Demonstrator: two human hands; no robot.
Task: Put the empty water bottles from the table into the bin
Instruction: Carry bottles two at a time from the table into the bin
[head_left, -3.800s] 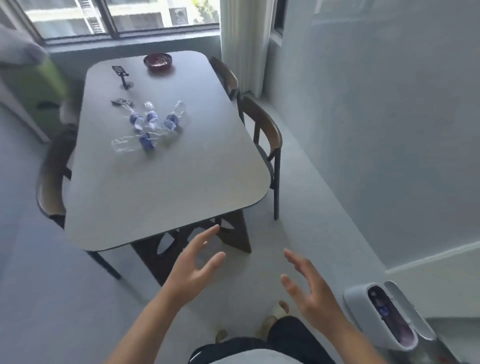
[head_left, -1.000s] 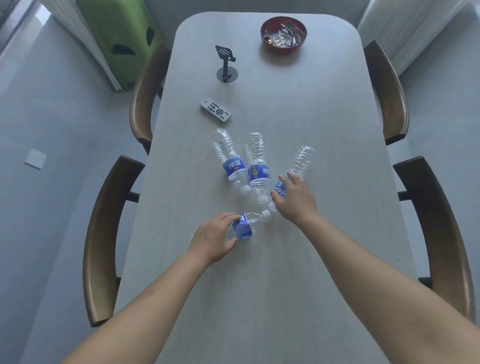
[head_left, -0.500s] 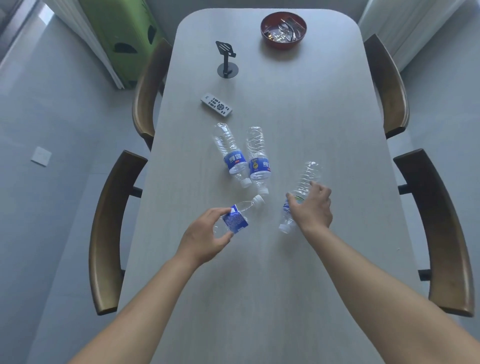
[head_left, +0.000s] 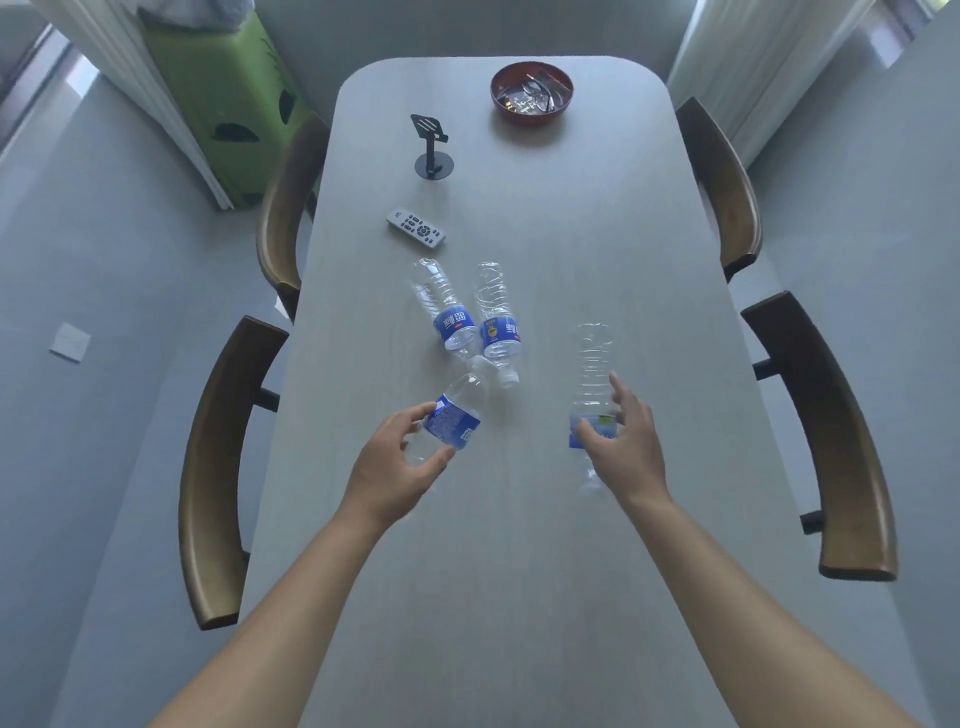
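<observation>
The left hand (head_left: 387, 475) has its fingers (head_left: 410, 418) and thumb curled round a blue-labelled water bottle (head_left: 449, 421), raised a little and tilted with its neck pointing away; just beyond it two more empty bottles, the left lying bottle (head_left: 444, 309) and the right lying bottle (head_left: 497, 319), lie side by side on the worktop (head_left: 519, 571), their caps nearly touching the held one; to the right, the right hand (head_left: 626, 441) wraps the label end of a clear ribbed bottle (head_left: 592, 374), fingers curled about it; so by my judgement two of four are in hand, none visibly binned, and the bin is out of view; the near half of the worktop is bare, giving room to draw both bottles back; the remote (head_left: 415, 227), phone stand (head_left: 432, 148) and red bowl (head_left: 531, 92) sit well beyond; wooden chairs (head_left: 218, 467) flank both long edges, so turning away needs care.
</observation>
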